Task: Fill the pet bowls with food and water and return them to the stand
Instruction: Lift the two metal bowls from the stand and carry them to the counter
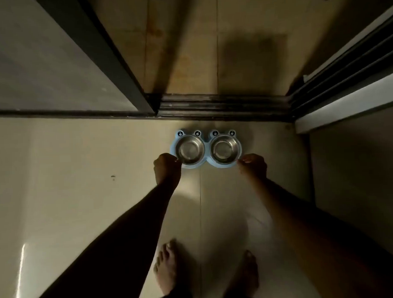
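Note:
A light blue pet-bowl stand with cartoon eyes sits on the floor just before the door track. It holds two empty steel bowls, the left bowl and the right bowl. My left hand is curled with its fingertips pinched on the left bowl's near-left rim. My right hand pinches the near-right rim of the right bowl, at the stand's edge. Both bowls rest in the stand. The light is dim.
A dark sliding-door track runs across behind the stand, with a door panel at the left and a dark frame at the right. A wall stands to the right. My bare feet are on the pale tiles.

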Action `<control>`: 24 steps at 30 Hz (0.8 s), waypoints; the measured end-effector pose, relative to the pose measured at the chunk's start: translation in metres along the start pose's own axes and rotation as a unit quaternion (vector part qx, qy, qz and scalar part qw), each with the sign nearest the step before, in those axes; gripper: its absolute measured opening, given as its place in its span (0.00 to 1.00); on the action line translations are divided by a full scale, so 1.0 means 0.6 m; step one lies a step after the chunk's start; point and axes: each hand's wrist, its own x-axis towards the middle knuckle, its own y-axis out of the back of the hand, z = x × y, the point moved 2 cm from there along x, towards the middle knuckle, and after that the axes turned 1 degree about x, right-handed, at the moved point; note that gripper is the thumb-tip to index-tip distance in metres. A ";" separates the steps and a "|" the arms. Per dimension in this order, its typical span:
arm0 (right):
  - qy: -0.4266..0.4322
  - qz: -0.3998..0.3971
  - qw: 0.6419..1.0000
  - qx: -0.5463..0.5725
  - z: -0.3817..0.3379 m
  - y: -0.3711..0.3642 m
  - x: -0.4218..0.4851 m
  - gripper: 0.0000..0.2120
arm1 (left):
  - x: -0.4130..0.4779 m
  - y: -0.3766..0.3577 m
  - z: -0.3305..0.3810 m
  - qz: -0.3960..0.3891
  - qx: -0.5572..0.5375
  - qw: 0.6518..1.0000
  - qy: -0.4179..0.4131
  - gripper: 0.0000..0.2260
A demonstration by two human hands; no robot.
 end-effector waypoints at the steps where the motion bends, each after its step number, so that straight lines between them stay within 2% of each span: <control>1: 0.004 0.004 1.000 -0.010 0.012 -0.020 0.032 0.13 | 0.027 -0.022 -0.012 0.010 -0.020 1.000 -0.002 0.11; 4: -0.014 0.016 1.000 -0.017 0.035 -0.060 0.101 0.20 | 0.079 -0.064 -0.025 0.039 -0.058 0.997 0.024 0.19; 8: -0.010 0.044 0.999 -0.015 0.107 -0.099 0.186 0.28 | 0.107 -0.095 -0.043 0.065 -0.099 0.991 0.059 0.15; 11: -0.025 0.052 0.998 0.012 0.088 -0.090 0.173 0.21 | 0.116 -0.095 -0.053 0.086 -0.099 0.988 0.087 0.17; 15: -0.005 0.052 0.998 0.031 0.065 -0.077 0.150 0.13 | 0.110 -0.084 -0.039 0.071 -0.076 0.990 0.093 0.05; 17: 0.004 0.045 0.998 0.047 0.052 -0.067 0.129 0.10 | 0.110 -0.079 -0.035 0.070 -0.102 0.985 0.118 0.09; 19: 0.017 0.038 0.997 0.060 0.034 -0.054 0.103 0.13 | 0.107 -0.072 -0.033 0.072 -0.122 0.981 0.136 0.11; 24: 0.000 0.045 0.994 0.101 0.009 -0.005 0.052 0.19 | 0.059 -0.028 0.000 0.049 -0.198 0.971 0.120 0.07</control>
